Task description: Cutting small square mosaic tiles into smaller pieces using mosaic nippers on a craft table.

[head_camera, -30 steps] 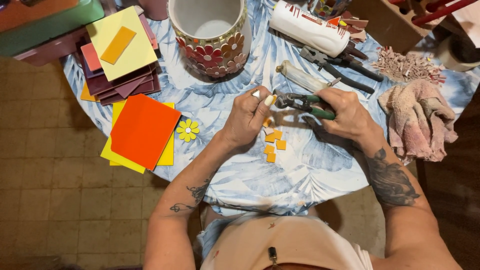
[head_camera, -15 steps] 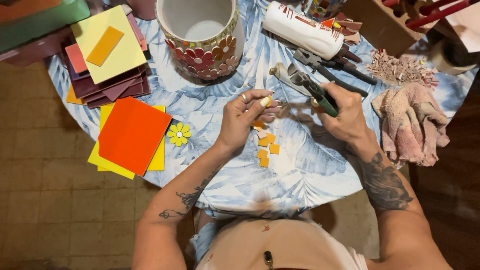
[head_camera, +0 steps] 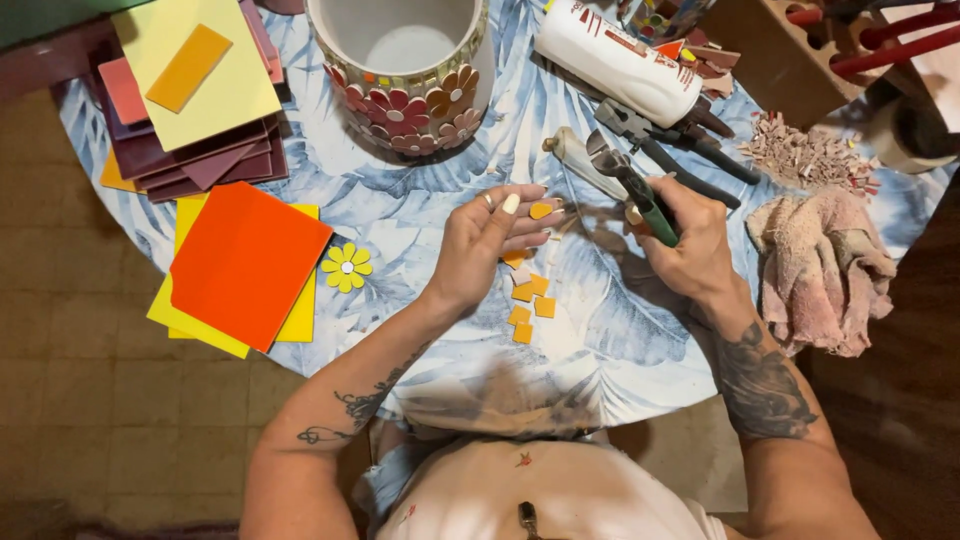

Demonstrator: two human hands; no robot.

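My left hand point(head_camera: 487, 240) pinches a small yellow-orange tile piece point(head_camera: 541, 210) between its fingertips, above the table. Green-handled tile nippers point(head_camera: 628, 182) are gripped in my right hand point(head_camera: 690, 245), jaws pointing up and left, a short gap from the piece. Several small orange tile squares point(head_camera: 530, 300) lie on the blue leaf-patterned tablecloth point(head_camera: 420, 190) below my left hand. A finished yellow tile flower point(head_camera: 347, 267) lies to the left.
A round pot with a mosaic of red flowers point(head_camera: 405, 70) stands at the back. Stacked tile sheets: orange on yellow point(head_camera: 245, 265), yellow on maroon point(head_camera: 195, 80). A white glue tube point(head_camera: 615, 62), dark pliers point(head_camera: 680, 155), tile scraps point(head_camera: 805, 150) and a pinkish rag point(head_camera: 820, 265) lie right.
My right hand has lifted the nippers and turned them more upright, away from the piece. My left hand has kept hold of the yellow-orange piece and opened its fingers slightly.
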